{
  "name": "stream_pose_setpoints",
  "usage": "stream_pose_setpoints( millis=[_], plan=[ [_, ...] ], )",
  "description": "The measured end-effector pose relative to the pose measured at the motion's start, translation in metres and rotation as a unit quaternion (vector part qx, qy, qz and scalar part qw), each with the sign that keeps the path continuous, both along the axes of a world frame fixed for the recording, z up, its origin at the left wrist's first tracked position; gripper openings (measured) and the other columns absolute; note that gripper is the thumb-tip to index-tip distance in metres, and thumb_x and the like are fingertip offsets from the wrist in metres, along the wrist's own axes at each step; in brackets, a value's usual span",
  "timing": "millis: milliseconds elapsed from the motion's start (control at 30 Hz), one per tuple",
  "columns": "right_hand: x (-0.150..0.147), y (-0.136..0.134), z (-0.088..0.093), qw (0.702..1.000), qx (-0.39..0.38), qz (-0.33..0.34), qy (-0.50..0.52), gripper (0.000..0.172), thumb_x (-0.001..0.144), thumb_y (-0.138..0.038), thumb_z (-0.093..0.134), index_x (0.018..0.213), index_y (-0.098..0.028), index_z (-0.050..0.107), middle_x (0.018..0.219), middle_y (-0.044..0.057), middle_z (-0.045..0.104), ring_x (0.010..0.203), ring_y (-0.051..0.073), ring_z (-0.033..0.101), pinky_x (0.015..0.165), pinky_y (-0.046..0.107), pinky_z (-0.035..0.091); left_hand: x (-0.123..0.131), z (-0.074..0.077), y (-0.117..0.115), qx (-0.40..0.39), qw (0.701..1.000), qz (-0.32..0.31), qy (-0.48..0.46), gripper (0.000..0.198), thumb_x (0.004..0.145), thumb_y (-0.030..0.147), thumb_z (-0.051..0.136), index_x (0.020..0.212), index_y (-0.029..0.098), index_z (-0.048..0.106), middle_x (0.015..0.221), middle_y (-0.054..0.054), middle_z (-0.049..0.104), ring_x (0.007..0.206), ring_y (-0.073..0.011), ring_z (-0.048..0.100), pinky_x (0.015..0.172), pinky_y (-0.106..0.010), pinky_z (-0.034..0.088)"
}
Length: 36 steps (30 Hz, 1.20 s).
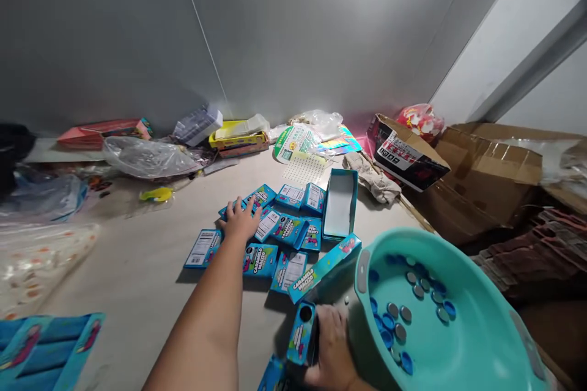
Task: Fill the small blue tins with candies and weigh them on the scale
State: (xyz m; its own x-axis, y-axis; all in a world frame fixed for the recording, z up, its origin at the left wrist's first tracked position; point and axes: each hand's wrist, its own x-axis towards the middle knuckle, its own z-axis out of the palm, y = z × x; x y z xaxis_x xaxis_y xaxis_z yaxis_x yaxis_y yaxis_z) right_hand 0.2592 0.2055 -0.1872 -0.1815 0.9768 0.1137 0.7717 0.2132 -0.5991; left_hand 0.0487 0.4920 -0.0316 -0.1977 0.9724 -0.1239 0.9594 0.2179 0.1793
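Observation:
My left hand reaches out over a scatter of small blue candy boxes on the table, its fingers curled down onto one of them. My right hand sits low near the front, gripping a small blue box that stands upright with a round hole in its top. A long blue display carton lies tilted just beyond it. To the right a teal plastic basin holds several blue and grey round pieces.
An open empty blue tray box stands behind the pile. Plastic bags, a yellow box and papers line the wall. Cardboard boxes crowd the right. Flattened blue cartons lie at the front left.

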Motion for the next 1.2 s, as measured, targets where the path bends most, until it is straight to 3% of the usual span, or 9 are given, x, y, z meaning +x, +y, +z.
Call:
stream_pose_setpoints(
  millis=[133,267,367,467,567,667,833,967,1200],
  plan=[
    [-0.006,0.000,0.021,0.999,0.027,-0.030,0.034,0.094,0.054,-0.060,0.072,0.136,-0.024,0.042,0.120,0.016,0.063,0.115,0.047,0.059,0.109,0.072,0.032,0.014,0.005,-0.070,-0.021,0.998,0.044,0.049,0.065,0.100,0.057,0.018,0.158,0.033,0.031,0.169,-0.011,0.020,0.154,-0.0391,0.017,0.109,-0.071,0.032],
    [-0.010,-0.002,0.004,0.991,0.126,-0.053,0.006,0.100,0.058,-0.067,0.073,0.137,-0.016,0.039,0.119,0.019,0.063,0.113,0.045,0.058,0.105,0.067,0.034,0.032,0.026,-0.108,-0.030,0.993,0.042,0.108,0.060,0.097,0.050,0.036,0.137,0.013,0.060,0.136,-0.029,0.058,0.128,-0.0469,0.052,0.108,-0.076,0.024],
    [-0.017,-0.002,-0.014,0.984,0.165,-0.068,-0.020,0.105,0.057,-0.071,0.071,0.138,-0.014,0.037,0.119,0.020,0.064,0.112,0.047,0.058,0.103,0.066,0.032,0.053,0.054,-0.078,-0.015,0.993,-0.004,0.113,0.051,0.094,0.045,0.042,0.118,0.009,0.069,0.119,-0.029,0.066,0.119,-0.0457,0.058,0.111,-0.074,0.017],
    [-0.024,-0.003,-0.026,0.979,0.180,-0.094,-0.017,0.108,0.054,-0.076,0.068,0.138,-0.015,0.037,0.119,0.020,0.064,0.112,0.048,0.057,0.104,0.068,0.028,0.097,0.074,-0.017,0.027,0.994,-0.085,0.067,0.057,0.097,0.049,0.034,0.140,0.018,0.054,0.142,-0.021,0.056,0.132,-0.0380,0.051,0.113,-0.060,0.031],
    [-0.028,-0.004,-0.031,0.978,0.182,-0.105,-0.012,0.110,0.053,-0.076,0.066,0.138,-0.015,0.036,0.118,0.019,0.064,0.113,0.048,0.057,0.105,0.069,0.025,0.151,0.068,0.030,0.029,0.989,-0.145,0.004,0.068,0.097,0.057,0.027,0.158,0.027,0.028,0.160,-0.014,0.038,0.145,-0.0314,0.038,0.112,-0.048,0.038],
    [-0.028,-0.007,-0.026,0.984,0.149,-0.098,-0.025,0.106,0.052,-0.070,0.069,0.137,-0.016,0.037,0.119,0.018,0.063,0.115,0.047,0.056,0.106,0.069,0.024,0.179,0.045,0.039,-0.020,0.988,-0.150,-0.023,0.070,0.095,0.060,0.034,0.158,0.031,0.028,0.163,-0.012,0.035,0.149,-0.0371,0.031,0.118,-0.058,0.026],
    [-0.020,-0.003,-0.001,0.982,0.160,-0.093,-0.031,0.099,0.049,-0.063,0.071,0.130,-0.017,0.040,0.111,0.016,0.064,0.107,0.044,0.057,0.103,0.064,0.029,0.144,0.024,0.007,-0.100,0.989,-0.102,-0.021,0.069,0.094,0.065,0.036,0.148,0.024,0.045,0.151,-0.017,0.049,0.138,-0.0415,0.044,0.117,-0.067,0.019],
    [-0.011,0.003,0.021,0.977,0.191,-0.087,-0.033,0.089,0.052,-0.061,0.071,0.123,-0.016,0.042,0.104,0.014,0.063,0.097,0.038,0.059,0.097,0.058,0.037,0.109,0.030,-0.031,-0.147,0.987,-0.067,-0.003,0.064,0.096,0.065,0.041,0.139,0.019,0.054,0.147,-0.016,0.050,0.134,-0.0346,0.048,0.116,-0.063,0.028],
    [-0.001,0.002,0.036,0.965,0.240,-0.075,-0.079,0.070,0.074,-0.062,0.061,0.120,-0.013,0.043,0.098,0.015,0.062,0.091,0.035,0.059,0.087,0.053,0.043,0.094,0.048,-0.086,-0.200,0.979,-0.037,-0.033,0.044,0.091,0.050,0.065,0.117,0.015,0.066,0.130,-0.012,0.064,0.119,-0.0256,0.060,0.107,-0.051,0.045]
  ],
)
